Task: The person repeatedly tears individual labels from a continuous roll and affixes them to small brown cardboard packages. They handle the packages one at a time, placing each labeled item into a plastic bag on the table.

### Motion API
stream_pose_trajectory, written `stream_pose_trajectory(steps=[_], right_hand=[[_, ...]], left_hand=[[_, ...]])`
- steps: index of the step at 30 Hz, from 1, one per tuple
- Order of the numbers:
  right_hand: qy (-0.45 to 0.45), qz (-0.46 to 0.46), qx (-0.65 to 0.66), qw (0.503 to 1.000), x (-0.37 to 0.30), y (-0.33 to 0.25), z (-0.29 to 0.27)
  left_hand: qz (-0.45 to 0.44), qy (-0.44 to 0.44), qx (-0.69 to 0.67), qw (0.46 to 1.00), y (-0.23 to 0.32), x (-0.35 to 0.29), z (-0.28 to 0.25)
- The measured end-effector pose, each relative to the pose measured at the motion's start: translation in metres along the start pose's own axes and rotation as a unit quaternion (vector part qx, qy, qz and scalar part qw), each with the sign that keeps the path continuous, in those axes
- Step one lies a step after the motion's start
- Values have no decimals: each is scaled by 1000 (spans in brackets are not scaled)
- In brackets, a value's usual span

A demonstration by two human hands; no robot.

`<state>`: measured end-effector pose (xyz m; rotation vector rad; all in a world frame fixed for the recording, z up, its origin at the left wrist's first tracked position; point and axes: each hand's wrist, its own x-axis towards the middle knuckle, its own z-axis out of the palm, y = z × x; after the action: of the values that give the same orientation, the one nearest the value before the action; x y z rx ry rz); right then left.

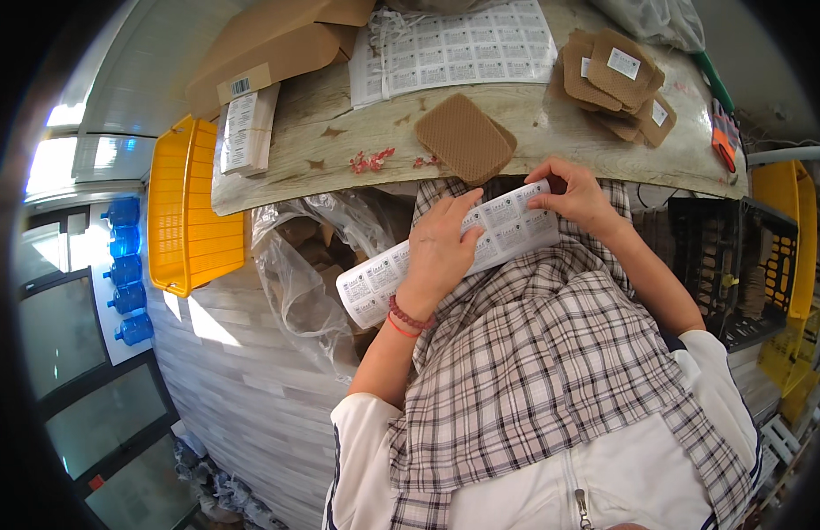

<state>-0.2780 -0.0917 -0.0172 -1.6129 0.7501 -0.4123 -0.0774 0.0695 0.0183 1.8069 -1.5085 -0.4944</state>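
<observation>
A long white sheet of printed stickers (pixel 383 278) lies across my lap on a checked cloth (pixel 534 353). My left hand (pixel 438 252) presses flat on its middle, with a red bead bracelet on the wrist. My right hand (pixel 576 196) pinches the sheet's far end between thumb and fingers. Just beyond my hands, a brown waffle-textured pad (pixel 461 137) rests on the wooden table (pixel 339 141) near its front edge.
A large sticker sheet (pixel 454 49) and a pile of brown pads with white labels (pixel 618 79) lie further back on the table. Cardboard (pixel 269 49) lies at the back left. A yellow crate (pixel 185 212) stands left, a clear plastic bag (pixel 295 283) below the table, a black crate (pixel 737 265) right.
</observation>
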Motion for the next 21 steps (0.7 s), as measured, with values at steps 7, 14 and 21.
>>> stream_pose_trajectory(steps=[7, 14, 21], right_hand=[[-10, 29, 35, 999, -2, -4, 8], [20, -38, -12, 999, -5, -4, 2], [114, -173, -128, 970, -7, 3, 16]], left_hand=[[12, 43, -14, 999, -2, 4, 19], [32, 58, 1, 998, -6, 6, 21], [25, 51, -8, 998, -7, 9, 22]])
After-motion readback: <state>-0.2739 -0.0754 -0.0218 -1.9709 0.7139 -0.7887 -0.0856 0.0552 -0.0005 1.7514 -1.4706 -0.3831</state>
